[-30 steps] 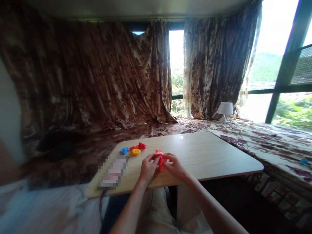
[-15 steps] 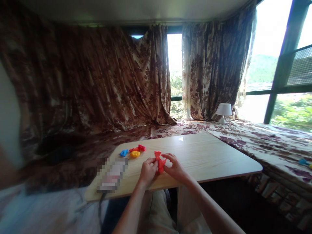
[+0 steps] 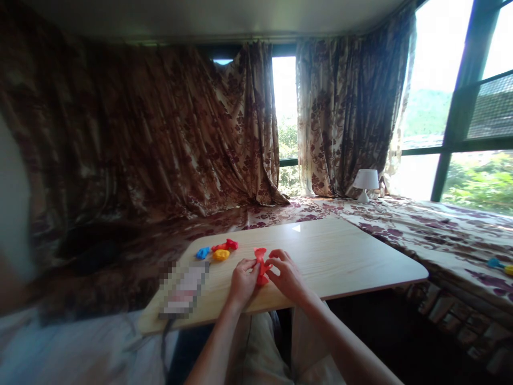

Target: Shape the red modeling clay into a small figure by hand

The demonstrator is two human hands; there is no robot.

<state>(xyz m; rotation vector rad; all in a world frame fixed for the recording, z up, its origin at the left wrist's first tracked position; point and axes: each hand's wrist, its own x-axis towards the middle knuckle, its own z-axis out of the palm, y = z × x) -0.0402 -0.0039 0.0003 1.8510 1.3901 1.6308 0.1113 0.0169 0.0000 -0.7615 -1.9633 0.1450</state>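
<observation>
A crumpled red piece of thin, paper-like material (image 3: 261,271) stands up between my hands, just above the near side of the table (image 3: 340,256). My left hand (image 3: 243,278) is closed on its left side, thumb and fingers pinching it. From the right, my right hand (image 3: 286,272) pinches a flap of the same piece between thumb and forefinger, the other fingers curled above. Whether the piece is paper or soft plastic I cannot tell.
Crumpled blue (image 3: 202,252), yellow (image 3: 221,255) and red (image 3: 225,245) lumps lie at the table's far left. A blurred-out flat device (image 3: 185,289) with a cable lies at the left edge. A white lamp (image 3: 365,184) stands on the flower-patterned cloth behind.
My right hand has moved slightly left, its fingertips coming together on the red piece's flap. The red piece looks narrower. My left hand keeps its hold.
</observation>
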